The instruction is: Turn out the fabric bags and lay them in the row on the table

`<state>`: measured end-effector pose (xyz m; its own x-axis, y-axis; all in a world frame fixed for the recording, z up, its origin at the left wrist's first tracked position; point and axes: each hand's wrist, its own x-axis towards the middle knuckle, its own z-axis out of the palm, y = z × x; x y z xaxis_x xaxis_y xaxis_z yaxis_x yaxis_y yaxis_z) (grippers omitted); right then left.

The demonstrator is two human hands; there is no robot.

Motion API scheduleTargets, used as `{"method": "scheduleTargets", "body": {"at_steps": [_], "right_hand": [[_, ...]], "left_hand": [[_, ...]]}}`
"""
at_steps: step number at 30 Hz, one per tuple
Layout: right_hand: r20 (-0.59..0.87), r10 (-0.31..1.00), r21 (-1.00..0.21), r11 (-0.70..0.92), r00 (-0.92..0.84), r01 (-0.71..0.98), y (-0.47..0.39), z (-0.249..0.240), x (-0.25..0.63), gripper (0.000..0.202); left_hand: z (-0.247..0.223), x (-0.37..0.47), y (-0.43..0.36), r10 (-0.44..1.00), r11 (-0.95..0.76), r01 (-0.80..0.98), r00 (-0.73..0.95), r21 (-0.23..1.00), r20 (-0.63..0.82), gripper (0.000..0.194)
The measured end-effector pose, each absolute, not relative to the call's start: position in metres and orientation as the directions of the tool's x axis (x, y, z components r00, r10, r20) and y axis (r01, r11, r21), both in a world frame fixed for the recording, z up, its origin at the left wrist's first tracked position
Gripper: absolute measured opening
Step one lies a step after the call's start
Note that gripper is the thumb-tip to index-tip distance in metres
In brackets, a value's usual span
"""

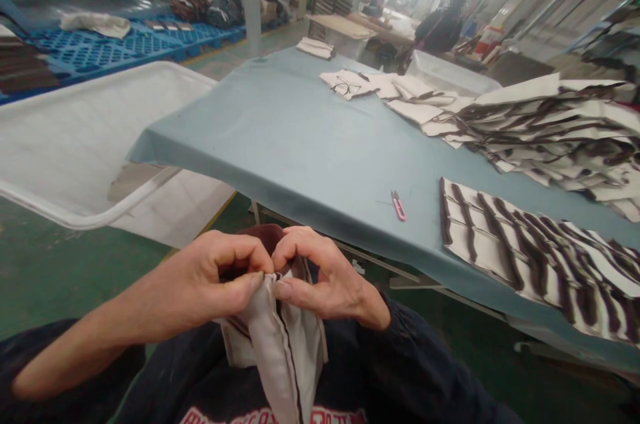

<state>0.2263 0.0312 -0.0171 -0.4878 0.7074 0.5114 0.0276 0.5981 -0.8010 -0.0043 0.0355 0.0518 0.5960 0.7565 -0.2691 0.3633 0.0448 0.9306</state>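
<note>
Close in front of my body, a cream fabric piece with dark brown trim [265, 351] hangs from both hands. My left hand [220, 274] pinches its top edge between thumb and fingers. Right beside it, my right hand [320, 274] grips the same edge, the fingertips of both hands nearly meeting at a dark seam that runs down the cloth. A brown part of the fabric shows behind the fingers. Pink thread snips [399, 206] lie on the blue-green table [300, 137], apart from my hands.
Overlapping cream and brown fabric pieces [520, 251] lie at the table's right, with a larger heap [565, 124] behind. Glasses [346, 87] rest on cloth at the far side. A white bin [100, 204] stands left. A person [440, 27] is in the background.
</note>
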Motion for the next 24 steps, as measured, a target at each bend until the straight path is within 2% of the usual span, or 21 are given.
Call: {"method": "scheduleTargets", "body": {"at_steps": [4, 8, 15, 24], "right_hand": [[0.508, 0.677, -0.806, 0.592, -0.532, -0.017, 0.033, -0.020, 0.226, 0.032], [0.492, 0.676, -0.812, 0.583, -0.548, -0.010, 0.032, -0.016, 0.228, 0.026], [0.409, 0.761, -0.820, 0.548, -0.504, 0.162, 0.026, -0.003, 0.225, 0.015], [0.362, 0.799, -0.775, 0.544, -0.480, 0.321, 0.018, 0.016, 0.224, 0.020]], "left_hand": [[0.045, -0.009, 0.034, 0.739, 0.048, 0.337, 0.622, 0.940, -0.260, 0.018], [0.033, -0.015, 0.034, 0.736, 0.030, 0.280, 0.643, 0.959, -0.211, 0.019], [0.034, -0.017, 0.033, 0.740, 0.021, 0.322, 0.631, 0.946, -0.232, 0.018], [0.038, -0.015, 0.027, 0.745, -0.013, 0.333, 0.632, 0.943, -0.213, 0.024]]}}
